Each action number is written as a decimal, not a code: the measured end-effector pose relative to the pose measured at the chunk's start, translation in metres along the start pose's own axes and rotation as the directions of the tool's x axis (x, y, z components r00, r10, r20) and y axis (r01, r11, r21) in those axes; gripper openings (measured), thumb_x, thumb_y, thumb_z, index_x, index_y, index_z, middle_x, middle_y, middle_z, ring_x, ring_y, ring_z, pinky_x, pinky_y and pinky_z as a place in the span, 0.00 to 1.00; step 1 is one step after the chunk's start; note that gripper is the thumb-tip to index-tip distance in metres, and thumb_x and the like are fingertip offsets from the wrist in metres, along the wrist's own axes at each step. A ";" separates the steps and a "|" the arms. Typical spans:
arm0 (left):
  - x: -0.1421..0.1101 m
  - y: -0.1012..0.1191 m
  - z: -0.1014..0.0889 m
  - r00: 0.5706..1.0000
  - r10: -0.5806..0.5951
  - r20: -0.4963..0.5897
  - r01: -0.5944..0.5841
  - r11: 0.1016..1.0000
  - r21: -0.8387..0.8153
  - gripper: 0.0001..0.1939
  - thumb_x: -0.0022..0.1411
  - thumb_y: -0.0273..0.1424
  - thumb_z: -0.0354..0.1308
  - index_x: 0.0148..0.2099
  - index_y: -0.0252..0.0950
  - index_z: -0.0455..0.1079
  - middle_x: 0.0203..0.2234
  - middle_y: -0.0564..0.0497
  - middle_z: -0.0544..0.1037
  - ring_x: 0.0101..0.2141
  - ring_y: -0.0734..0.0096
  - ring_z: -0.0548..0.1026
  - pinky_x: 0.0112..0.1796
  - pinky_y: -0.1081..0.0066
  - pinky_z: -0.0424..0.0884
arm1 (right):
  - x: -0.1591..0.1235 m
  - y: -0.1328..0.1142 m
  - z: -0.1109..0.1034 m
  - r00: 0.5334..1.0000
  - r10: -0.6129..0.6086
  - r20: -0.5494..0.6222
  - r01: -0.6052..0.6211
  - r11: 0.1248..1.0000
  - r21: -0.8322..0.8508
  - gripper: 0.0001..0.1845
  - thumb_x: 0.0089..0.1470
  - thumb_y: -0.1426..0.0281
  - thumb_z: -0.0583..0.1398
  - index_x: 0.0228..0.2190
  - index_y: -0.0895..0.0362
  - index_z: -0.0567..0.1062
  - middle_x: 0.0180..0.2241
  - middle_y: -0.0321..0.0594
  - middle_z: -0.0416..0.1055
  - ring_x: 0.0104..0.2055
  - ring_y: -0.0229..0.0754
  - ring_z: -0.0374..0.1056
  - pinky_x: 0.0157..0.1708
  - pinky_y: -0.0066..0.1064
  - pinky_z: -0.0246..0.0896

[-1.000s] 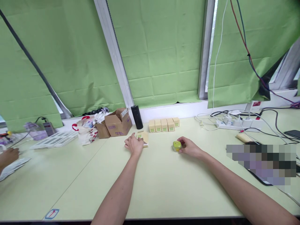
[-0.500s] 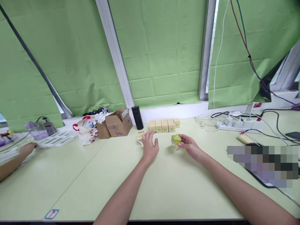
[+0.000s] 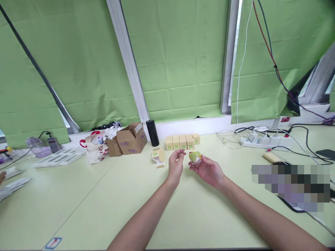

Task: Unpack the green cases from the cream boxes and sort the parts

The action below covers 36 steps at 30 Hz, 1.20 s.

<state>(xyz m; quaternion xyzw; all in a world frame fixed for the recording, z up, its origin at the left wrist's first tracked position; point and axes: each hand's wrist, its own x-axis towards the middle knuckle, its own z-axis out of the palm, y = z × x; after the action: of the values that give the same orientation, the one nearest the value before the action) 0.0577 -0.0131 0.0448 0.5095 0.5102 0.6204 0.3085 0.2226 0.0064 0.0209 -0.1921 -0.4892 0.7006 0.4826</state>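
In my right hand [image 3: 208, 171] is a small clear jar with a green lid [image 3: 195, 157]; my fingers and thumb grip its side and base, and a yellow bit shows on it. My left hand [image 3: 176, 164] is just left of the jar, apart from it, fingers partly bent and nothing seen in them. An opened small cardboard box [image 3: 158, 158] lies on the table left of that hand, flap spread and its inside showing white. Behind both hands stand several small yellowish boxes [image 3: 182, 142] in a row, each with a green label.
A black cylinder [image 3: 152, 133] stands beside an open brown carton [image 3: 131, 138] and a cloth bag [image 3: 96, 150]. To the right lie a white power strip [image 3: 267, 142], tangled cables and a phone [image 3: 326, 153]. White trays [image 3: 60, 157] and another person's hand [image 3: 2, 177] are on the left.
My left hand has let go of the opened box and moved right, toward the jar. My right hand has turned palm up under the jar. The other person's hand has drawn back left.
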 end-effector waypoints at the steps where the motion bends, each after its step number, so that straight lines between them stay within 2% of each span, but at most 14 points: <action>1: 0.001 0.001 0.002 0.999 -0.042 0.002 0.042 0.999 -0.020 0.11 0.64 0.33 0.57 0.47 0.38 0.76 0.43 0.43 0.83 0.42 0.61 0.78 0.40 0.65 0.72 | 0.000 -0.001 0.000 1.000 -0.001 -0.013 0.002 1.000 0.019 0.24 0.56 0.48 0.61 0.44 0.52 0.80 0.45 0.49 0.80 0.48 0.58 0.76 0.52 0.54 0.68; 4: 0.001 0.000 0.006 0.997 -0.074 0.017 0.075 0.996 -0.057 0.13 0.64 0.37 0.58 0.47 0.38 0.77 0.43 0.43 0.83 0.39 0.63 0.76 0.35 0.68 0.70 | 0.000 -0.003 0.000 0.999 -0.012 -0.039 0.014 0.998 0.058 0.23 0.56 0.48 0.61 0.43 0.51 0.79 0.46 0.48 0.80 0.46 0.57 0.77 0.51 0.55 0.69; 7: -0.003 -0.007 0.004 0.999 -0.006 0.035 0.010 0.995 -0.099 0.15 0.64 0.40 0.59 0.46 0.37 0.78 0.43 0.42 0.82 0.36 0.66 0.76 0.33 0.70 0.70 | -0.001 -0.005 0.002 0.999 -0.024 -0.036 0.026 0.999 0.036 0.23 0.56 0.48 0.63 0.45 0.49 0.77 0.47 0.46 0.80 0.45 0.57 0.78 0.51 0.55 0.70; 10: -0.006 -0.014 -0.001 0.996 0.038 0.074 -0.027 0.988 -0.150 0.17 0.65 0.44 0.61 0.46 0.36 0.78 0.44 0.42 0.82 0.35 0.67 0.76 0.33 0.70 0.71 | -0.002 -0.005 0.004 0.994 -0.062 -0.087 0.065 0.997 0.032 0.26 0.50 0.52 0.69 0.48 0.47 0.74 0.44 0.44 0.79 0.45 0.56 0.77 0.48 0.55 0.72; 14: -0.007 -0.018 -0.006 0.990 0.064 0.124 -0.032 0.970 -0.243 0.20 0.63 0.46 0.63 0.48 0.36 0.79 0.45 0.41 0.82 0.37 0.67 0.77 0.36 0.69 0.73 | -0.001 0.000 0.005 0.973 -0.130 -0.193 0.131 0.991 -0.007 0.33 0.43 0.58 0.75 0.49 0.47 0.72 0.44 0.41 0.75 0.44 0.52 0.75 0.44 0.50 0.74; 18: -0.008 -0.023 -0.003 0.990 0.053 0.128 -0.011 0.952 -0.307 0.22 0.58 0.45 0.70 0.48 0.34 0.80 0.45 0.41 0.83 0.40 0.61 0.79 0.39 0.66 0.75 | 0.002 0.005 0.005 0.953 -0.199 -0.228 0.180 0.978 -0.103 0.37 0.38 0.62 0.77 0.49 0.47 0.72 0.45 0.37 0.69 0.41 0.45 0.73 0.40 0.43 0.75; 24: -0.005 -0.028 -0.004 0.997 0.053 0.062 -0.029 0.941 -0.337 0.19 0.54 0.41 0.74 0.42 0.33 0.81 0.41 0.41 0.84 0.41 0.59 0.80 0.44 0.63 0.76 | 0.005 0.009 0.003 0.951 -0.249 -0.185 0.208 0.954 -0.215 0.38 0.35 0.65 0.78 0.48 0.47 0.72 0.46 0.36 0.68 0.44 0.45 0.72 0.44 0.42 0.76; 30: -0.002 -0.031 -0.005 0.998 0.064 -0.007 -0.064 0.961 -0.268 0.15 0.53 0.40 0.73 0.36 0.33 0.79 0.35 0.44 0.83 0.39 0.61 0.80 0.44 0.63 0.76 | 0.007 0.015 -0.002 0.970 -0.216 -0.111 0.192 0.962 -0.192 0.37 0.34 0.68 0.77 0.47 0.47 0.71 0.46 0.37 0.67 0.44 0.43 0.72 0.44 0.41 0.76; 36: -0.002 -0.032 -0.004 0.995 0.093 -0.019 -0.095 0.971 -0.220 0.15 0.56 0.41 0.70 0.36 0.34 0.75 0.36 0.43 0.82 0.39 0.62 0.79 0.43 0.65 0.75 | 0.008 0.021 -0.006 0.979 -0.202 -0.026 0.193 0.961 -0.197 0.37 0.36 0.70 0.74 0.49 0.45 0.69 0.50 0.38 0.65 0.47 0.45 0.72 0.44 0.42 0.77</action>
<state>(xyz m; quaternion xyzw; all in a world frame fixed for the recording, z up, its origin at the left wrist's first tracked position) 0.0499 -0.0067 0.0140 0.4931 0.4147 0.6894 0.3310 0.2128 0.0147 0.0013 -0.2044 -0.5607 0.5932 0.5403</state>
